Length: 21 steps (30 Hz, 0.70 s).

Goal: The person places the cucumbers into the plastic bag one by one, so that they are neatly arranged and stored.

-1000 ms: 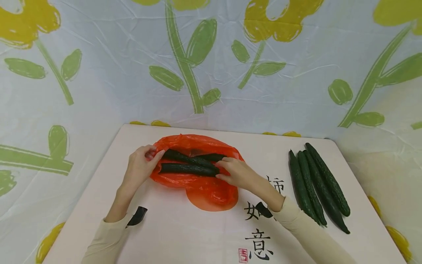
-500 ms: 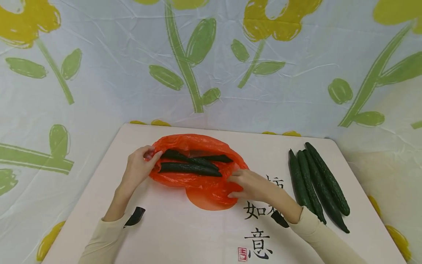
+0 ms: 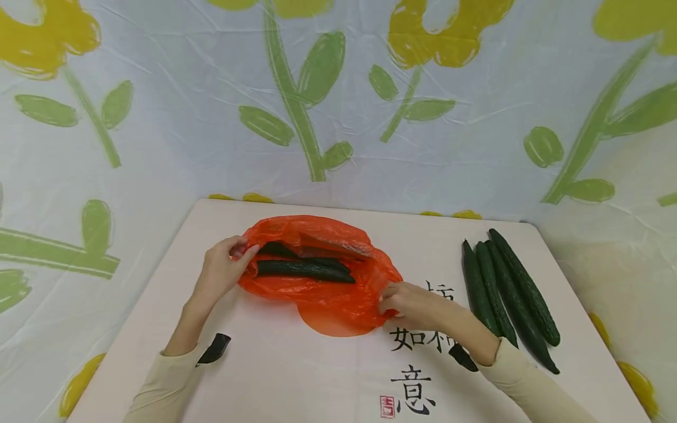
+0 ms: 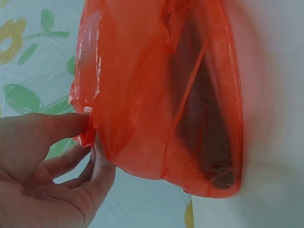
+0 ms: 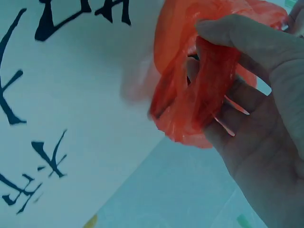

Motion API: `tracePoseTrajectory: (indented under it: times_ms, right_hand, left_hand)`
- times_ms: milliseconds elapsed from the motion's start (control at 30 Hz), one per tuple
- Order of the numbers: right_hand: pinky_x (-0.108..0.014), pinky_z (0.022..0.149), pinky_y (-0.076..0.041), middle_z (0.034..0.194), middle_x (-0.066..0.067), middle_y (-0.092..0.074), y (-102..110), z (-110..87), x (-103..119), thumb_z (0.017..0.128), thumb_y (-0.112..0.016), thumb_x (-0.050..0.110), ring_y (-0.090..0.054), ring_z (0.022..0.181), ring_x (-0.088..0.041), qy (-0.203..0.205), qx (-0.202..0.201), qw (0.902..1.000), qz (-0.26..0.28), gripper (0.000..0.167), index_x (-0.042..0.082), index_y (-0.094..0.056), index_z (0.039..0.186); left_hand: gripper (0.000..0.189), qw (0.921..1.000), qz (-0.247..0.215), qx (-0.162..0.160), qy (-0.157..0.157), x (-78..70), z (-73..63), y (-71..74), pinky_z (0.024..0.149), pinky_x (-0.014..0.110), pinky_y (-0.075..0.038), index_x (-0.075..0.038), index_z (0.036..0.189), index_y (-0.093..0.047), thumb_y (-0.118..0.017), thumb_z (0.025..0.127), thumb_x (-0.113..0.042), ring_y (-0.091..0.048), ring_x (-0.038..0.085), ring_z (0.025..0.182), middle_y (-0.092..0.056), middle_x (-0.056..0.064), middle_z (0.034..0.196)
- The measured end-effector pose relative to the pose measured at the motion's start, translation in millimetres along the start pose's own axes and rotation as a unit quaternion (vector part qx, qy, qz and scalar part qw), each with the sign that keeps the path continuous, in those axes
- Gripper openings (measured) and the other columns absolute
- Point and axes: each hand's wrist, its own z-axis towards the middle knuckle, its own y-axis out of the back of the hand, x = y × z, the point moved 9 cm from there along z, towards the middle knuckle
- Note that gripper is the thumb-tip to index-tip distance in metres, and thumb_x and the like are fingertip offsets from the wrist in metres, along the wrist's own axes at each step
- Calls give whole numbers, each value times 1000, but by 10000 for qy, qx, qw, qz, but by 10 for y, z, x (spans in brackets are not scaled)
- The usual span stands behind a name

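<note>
A red plastic bag [image 3: 317,294] lies on its side on the table, its mouth gaping toward me. Inside it rest several dark green cucumbers, the front cucumber [image 3: 304,270] lying lengthwise and those behind partly covered by the film. My left hand [image 3: 224,264] pinches the bag's left edge between thumb and fingers; in the left wrist view a cucumber [image 4: 209,128] shows dimly through the film. At the bag's right end, my right hand [image 3: 415,304] grips the gathered plastic, which bunches between thumb and curled fingers in the right wrist view [image 5: 216,80].
Several cucumbers [image 3: 510,294] lie side by side on the right of the pale table [image 3: 285,370], near my right forearm. Black characters [image 3: 415,388] are printed on the tabletop. A flower-patterned sheet [image 3: 211,117] hangs behind and at both sides.
My right hand has left the cucumbers' right ends, moved right and toward me, and taken hold of the bag's right edge. The film there now stretches out; my left hand keeps its place.
</note>
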Motion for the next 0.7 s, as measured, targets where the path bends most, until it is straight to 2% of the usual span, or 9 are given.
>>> tracePoseTrajectory:
  times_ms: [200,433,533,700]
  right_hand:
    - [-25,76,-54,91,7,-65,267,-181,-115,84,-78,-1,-57,87,-10,-170,-310,9986,387,19,14,-77,94]
    - [-24,71,-52,88,9,-62,558,-354,-210,82,-78,0,-52,85,-9,-394,-619,9970,225,16,15,-75,88]
    - [-24,72,-54,94,8,-62,626,-389,-263,83,-79,2,-53,87,-9,-607,-712,9952,269,16,15,-75,92]
    - [-27,77,-56,105,4,-62,601,-390,-339,86,-82,6,-56,94,-12,-749,-853,9920,548,24,12,-74,108]
  left_hand:
    - [22,9999,-57,143,-2,18,24,-57,73,23,-50,8,107,-69,-71,98,-12,-64,29,84,-68,17,92]
    - [19,9996,-36,267,48,32,-2,-100,71,26,-48,7,104,-67,-70,98,-11,-61,28,82,-66,16,89]
    - [19,9994,-20,324,152,55,-26,-104,67,27,-46,7,106,-65,-69,99,-10,-58,27,81,-63,15,87]
    - [31,9984,-107,526,197,69,-59,-150,65,26,-51,7,124,-56,-67,99,-7,-63,26,78,-62,15,91]
